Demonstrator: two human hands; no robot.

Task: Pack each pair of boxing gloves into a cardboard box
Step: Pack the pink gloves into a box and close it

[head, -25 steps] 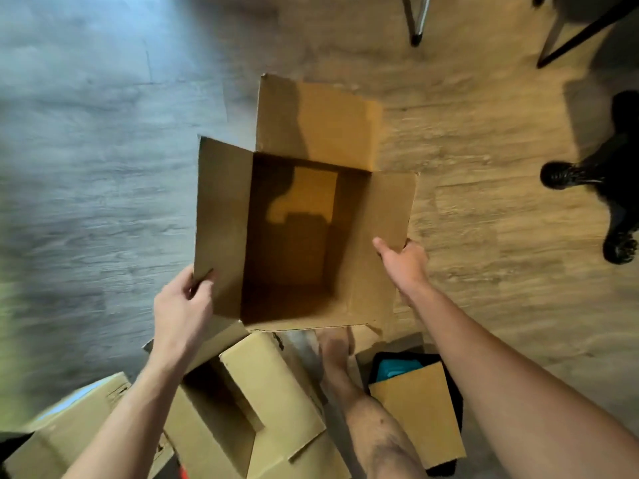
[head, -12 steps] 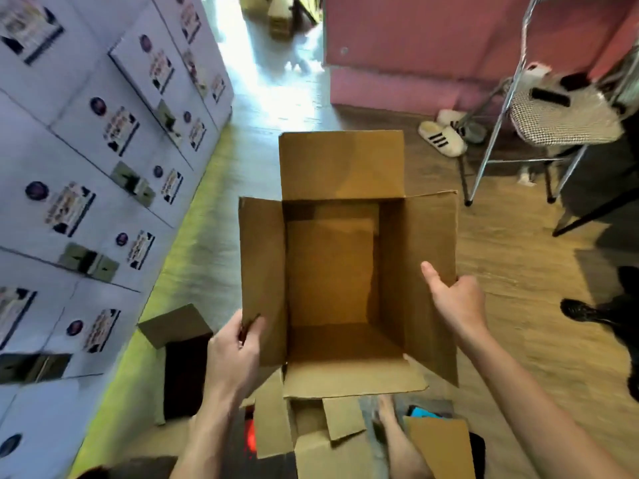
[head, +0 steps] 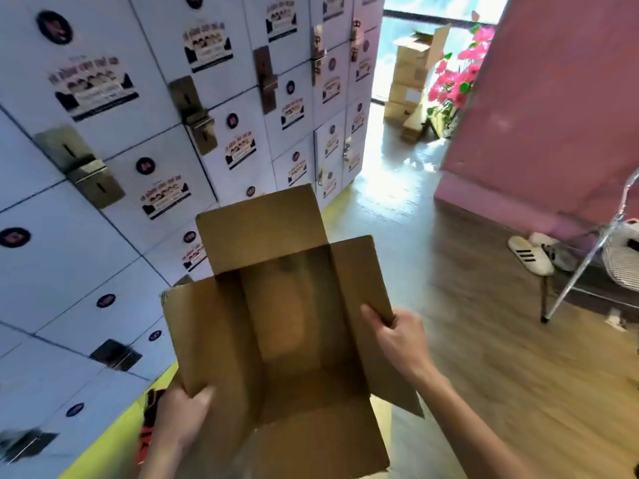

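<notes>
Empty brown cardboard box, flaps open

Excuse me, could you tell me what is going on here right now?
A person holds an open brown cardboard box up beside white lockers. The left hand grips its left flap and the right hand grips its right flap. The inside looks empty: no boxing gloves in it yet.

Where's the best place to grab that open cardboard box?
Hold the cardboard box by its side flaps, one hand from each side, as the left hand and right hand do: the flaps stand out wide, giving thin edges to pinch.
</notes>
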